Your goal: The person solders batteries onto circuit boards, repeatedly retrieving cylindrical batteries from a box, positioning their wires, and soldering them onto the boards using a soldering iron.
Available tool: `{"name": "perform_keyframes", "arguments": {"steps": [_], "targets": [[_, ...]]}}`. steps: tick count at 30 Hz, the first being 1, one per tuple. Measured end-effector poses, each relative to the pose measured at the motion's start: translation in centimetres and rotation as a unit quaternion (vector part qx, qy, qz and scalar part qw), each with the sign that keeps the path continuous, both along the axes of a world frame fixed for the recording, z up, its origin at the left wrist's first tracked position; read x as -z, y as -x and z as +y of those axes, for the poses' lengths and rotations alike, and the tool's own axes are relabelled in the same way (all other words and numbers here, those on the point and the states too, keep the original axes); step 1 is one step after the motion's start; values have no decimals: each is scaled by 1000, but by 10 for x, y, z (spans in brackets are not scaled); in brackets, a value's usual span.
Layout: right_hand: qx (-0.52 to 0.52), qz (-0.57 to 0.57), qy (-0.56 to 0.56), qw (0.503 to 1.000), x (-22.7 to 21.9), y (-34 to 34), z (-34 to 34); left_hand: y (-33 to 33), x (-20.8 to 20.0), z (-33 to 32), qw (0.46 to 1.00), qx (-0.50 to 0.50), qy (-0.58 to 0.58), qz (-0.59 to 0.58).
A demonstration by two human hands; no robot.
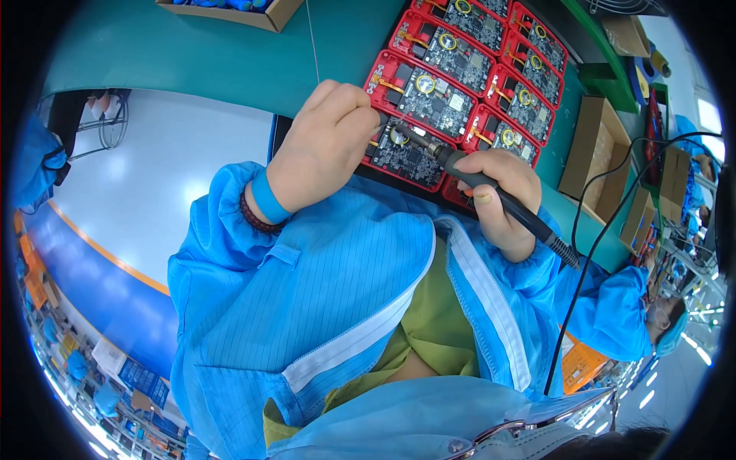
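Note:
My right hand (502,195) is closed around the dark handle of a soldering iron (530,220). Its metal tip points up and left over the nearest circuit board (410,162), close to a round yellow-ringed part; whether it touches is too small to tell. Closed in a pinch, my left hand (322,149) is at that board's left edge. A thin wire (313,38), which looks like solder wire, runs down from above into this hand. Its end between the fingertips is hard to make out. The board sits in a red tray (376,86) among several similar boards.
The green bench (192,61) carries a carton of blue items (264,15) at the far left. An open cardboard box (596,153) stands right of the trays. Black cables (583,280) hang at the right, where a co-worker in a blue sleeve (613,310) is near.

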State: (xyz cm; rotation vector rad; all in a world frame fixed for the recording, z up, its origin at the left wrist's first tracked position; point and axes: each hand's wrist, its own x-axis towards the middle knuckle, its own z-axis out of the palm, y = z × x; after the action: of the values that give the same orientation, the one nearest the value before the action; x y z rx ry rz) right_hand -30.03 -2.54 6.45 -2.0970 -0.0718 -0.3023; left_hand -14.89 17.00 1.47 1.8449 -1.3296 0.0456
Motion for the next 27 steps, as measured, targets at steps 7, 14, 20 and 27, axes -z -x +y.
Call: {"name": "perform_keyframes", "arguments": {"steps": [7,14,20,27], "targets": [[-15,-5,12,1000,0,-1,1,-2,-3,0,1000,13,-16,3],[8,-11,-7,1000,-4,2,-3,-9,-4,-2,1000,16,-18,-2],[136,-94,-62,984,-17,18,-7,-27,-10,-5,997,-66,0,-34],[224,-152,-47,962,-24,34,-12,-66,-23,-59,975,-167,39,-139]]}}
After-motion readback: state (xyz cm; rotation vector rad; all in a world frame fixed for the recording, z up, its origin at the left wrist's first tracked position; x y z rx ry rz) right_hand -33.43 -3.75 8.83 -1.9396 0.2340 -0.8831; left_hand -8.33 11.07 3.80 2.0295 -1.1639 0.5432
